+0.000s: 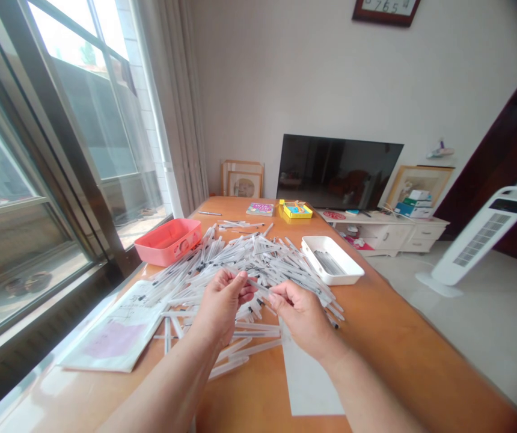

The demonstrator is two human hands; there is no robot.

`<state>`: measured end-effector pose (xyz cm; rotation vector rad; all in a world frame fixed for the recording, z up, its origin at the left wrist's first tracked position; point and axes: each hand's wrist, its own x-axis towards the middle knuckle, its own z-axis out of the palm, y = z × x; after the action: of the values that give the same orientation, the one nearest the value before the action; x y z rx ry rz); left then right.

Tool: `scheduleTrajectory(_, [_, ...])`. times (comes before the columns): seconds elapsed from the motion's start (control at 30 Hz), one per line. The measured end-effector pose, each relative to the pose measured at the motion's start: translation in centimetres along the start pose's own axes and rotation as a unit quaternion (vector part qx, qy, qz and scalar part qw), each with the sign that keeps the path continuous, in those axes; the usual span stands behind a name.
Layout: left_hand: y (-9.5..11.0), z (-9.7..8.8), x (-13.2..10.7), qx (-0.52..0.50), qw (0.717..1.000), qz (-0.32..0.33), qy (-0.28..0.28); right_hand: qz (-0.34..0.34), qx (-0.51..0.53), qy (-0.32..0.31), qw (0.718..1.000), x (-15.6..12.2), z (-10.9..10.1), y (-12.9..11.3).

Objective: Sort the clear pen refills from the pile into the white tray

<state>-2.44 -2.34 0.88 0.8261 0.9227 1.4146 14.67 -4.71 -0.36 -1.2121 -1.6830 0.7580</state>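
Observation:
A big heap of several clear plastic pens [249,258] covers the middle of the wooden table [389,343]. My left hand [220,304] and my right hand [301,316] are raised just above the near side of the heap. Both pinch the same thin pen [258,285], the left hand at its far end, the right hand at its near end. A white tray [333,260] holding a few dark pen parts sits to the right of the heap. A pink tray [168,240] stands to the left of it.
A printed sheet [118,328] lies at the near left, a white sheet [308,379] under my right wrist. Colourful boxes [297,209] and a booklet [261,208] sit at the table's far end. A window runs along the left; a TV [337,171] and a fan [479,240] stand beyond.

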Motion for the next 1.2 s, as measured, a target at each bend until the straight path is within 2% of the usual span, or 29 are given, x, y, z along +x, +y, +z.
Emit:
scheduleTrajectory(0.6, [0.12,0.01,-0.21,-0.006,1.000,-0.004,-0.022,-0.014,0.015,0.001,1.000,-0.15,-0.13,-0.11])
scheduleTrajectory(0.9, [0.25,0.37,-0.48,-0.011,1.000,-0.008,-0.014,-0.020,-0.006,0.011,1.000,-0.40,-0.15,-0.66])
scheduleTrajectory(1.03, [0.08,0.30,-0.40,-0.006,1.000,-0.007,-0.002,0.019,0.042,-0.013,0.999,-0.05,0.06,-0.08])
scheduleTrajectory(1.2, [0.10,-0.15,-0.06,0.007,1.000,-0.005,-0.004,0.082,0.144,-0.058,0.985,0.31,0.40,0.24])
